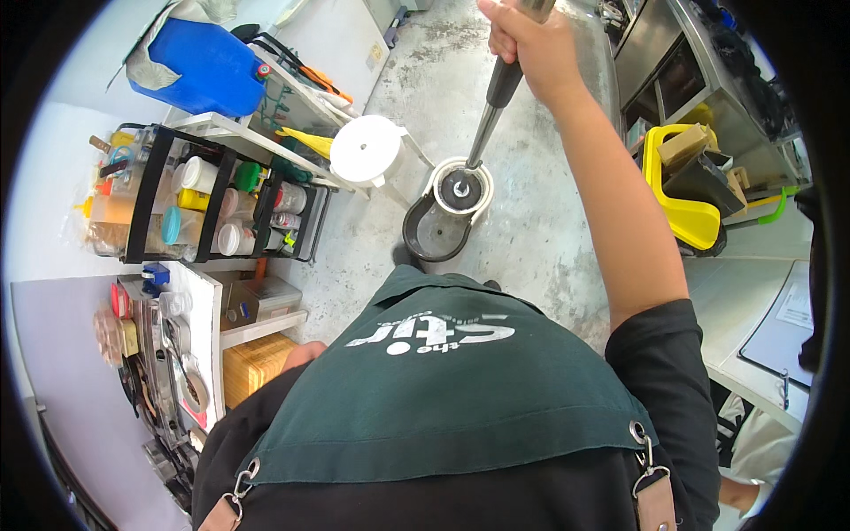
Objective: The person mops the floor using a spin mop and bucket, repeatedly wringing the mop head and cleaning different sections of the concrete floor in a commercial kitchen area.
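My right hand [541,46] is wrapped around the dark grip of a mop handle [483,129] with a metal shaft. The handle slants down to the rim of a round white wringer basket [489,192] on a spin mop bucket [435,232]. A dark disc [461,189] with a pale centre lies inside the basket; whether it belongs to the mop head cannot be made out. The bucket stands on the concrete floor just before my feet. Only a patch of my left arm or hand [304,355] shows beside the apron [438,391], near a wooden box [259,365]; its fingers are hidden.
Left of the bucket stands a white stool [365,149], beside a black rack [229,199] of jars and bottles. A blue jerrycan [199,66] sits behind. To the right are a yellow bin [690,219] holding cardboard and a white counter [717,299]. Another person's arm [738,494] shows lower right.
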A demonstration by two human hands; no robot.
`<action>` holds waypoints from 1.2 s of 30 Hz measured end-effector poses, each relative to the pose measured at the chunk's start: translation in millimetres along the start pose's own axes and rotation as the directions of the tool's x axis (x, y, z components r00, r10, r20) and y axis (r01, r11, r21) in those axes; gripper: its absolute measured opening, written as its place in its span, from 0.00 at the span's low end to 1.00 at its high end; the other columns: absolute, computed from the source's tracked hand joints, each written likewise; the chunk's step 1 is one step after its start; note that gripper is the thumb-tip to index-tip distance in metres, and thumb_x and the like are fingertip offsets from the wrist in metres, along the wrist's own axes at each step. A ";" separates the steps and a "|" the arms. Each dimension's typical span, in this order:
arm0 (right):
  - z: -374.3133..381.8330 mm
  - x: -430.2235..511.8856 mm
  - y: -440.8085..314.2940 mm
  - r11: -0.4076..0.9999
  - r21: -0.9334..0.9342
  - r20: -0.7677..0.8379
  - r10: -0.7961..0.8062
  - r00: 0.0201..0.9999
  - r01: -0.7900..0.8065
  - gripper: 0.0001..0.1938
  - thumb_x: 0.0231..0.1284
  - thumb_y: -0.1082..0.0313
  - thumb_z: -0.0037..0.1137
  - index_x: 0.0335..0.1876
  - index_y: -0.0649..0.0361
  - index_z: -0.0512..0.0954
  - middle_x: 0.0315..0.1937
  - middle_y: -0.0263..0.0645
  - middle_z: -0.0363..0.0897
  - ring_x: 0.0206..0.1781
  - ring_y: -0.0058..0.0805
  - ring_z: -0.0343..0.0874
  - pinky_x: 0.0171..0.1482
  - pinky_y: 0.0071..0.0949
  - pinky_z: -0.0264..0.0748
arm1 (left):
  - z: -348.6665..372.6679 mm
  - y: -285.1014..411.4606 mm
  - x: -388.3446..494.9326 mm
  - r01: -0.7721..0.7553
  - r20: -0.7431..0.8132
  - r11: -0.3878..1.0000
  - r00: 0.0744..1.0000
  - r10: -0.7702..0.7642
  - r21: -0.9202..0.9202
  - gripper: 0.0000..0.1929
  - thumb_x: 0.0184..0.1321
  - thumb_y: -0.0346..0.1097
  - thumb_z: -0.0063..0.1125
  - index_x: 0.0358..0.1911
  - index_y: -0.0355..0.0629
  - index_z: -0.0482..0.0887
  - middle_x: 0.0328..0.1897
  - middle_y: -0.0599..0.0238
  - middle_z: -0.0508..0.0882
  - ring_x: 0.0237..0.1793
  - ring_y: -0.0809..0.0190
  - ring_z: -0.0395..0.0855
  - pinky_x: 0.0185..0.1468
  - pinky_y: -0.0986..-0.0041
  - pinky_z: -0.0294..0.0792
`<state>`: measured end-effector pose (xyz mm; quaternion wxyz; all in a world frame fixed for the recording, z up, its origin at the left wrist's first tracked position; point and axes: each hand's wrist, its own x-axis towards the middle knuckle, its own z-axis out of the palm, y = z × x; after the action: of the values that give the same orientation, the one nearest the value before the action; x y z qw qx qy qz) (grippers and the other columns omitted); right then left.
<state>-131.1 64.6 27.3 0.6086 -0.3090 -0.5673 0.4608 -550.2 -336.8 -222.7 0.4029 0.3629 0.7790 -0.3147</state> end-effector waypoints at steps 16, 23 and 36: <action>-25.3 -43.3 -28.1 0.993 0.012 0.124 0.118 0.985 -0.120 0.18 0.56 0.66 0.56 0.14 0.53 0.62 0.09 0.26 0.59 0.13 0.15 0.57 0.24 0.18 0.59 | -52.5 140.4 20.4 -0.645 -0.255 0.736 0.762 0.596 -0.206 0.18 0.53 0.43 0.58 0.43 0.39 0.79 0.40 0.56 0.84 0.41 0.58 0.82 0.46 0.69 0.71; -49.8 -62.4 -42.1 0.994 -0.044 0.072 0.102 0.992 -0.099 0.18 0.56 0.66 0.54 0.14 0.54 0.61 0.10 0.26 0.57 0.14 0.17 0.58 0.28 0.20 0.63 | -23.8 69.6 42.7 -0.436 -0.136 0.880 0.899 0.417 -0.187 0.19 0.53 0.46 0.57 0.42 0.40 0.79 0.43 0.57 0.83 0.45 0.57 0.80 0.49 0.69 0.70; -83.3 -95.8 -83.3 0.964 -0.232 0.096 0.152 0.984 -0.127 0.18 0.59 0.65 0.51 0.15 0.53 0.61 0.10 0.25 0.56 0.14 0.16 0.56 0.31 0.21 0.64 | -40.4 68.1 52.1 -0.469 -0.181 0.869 0.879 0.441 -0.160 0.20 0.54 0.48 0.56 0.45 0.41 0.78 0.43 0.56 0.83 0.46 0.55 0.80 0.50 0.68 0.70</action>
<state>-25.8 -42.5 49.6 0.5027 -0.3885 -0.6260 0.4522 -532.0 -252.3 -261.5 0.4449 0.5152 0.7250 -0.1052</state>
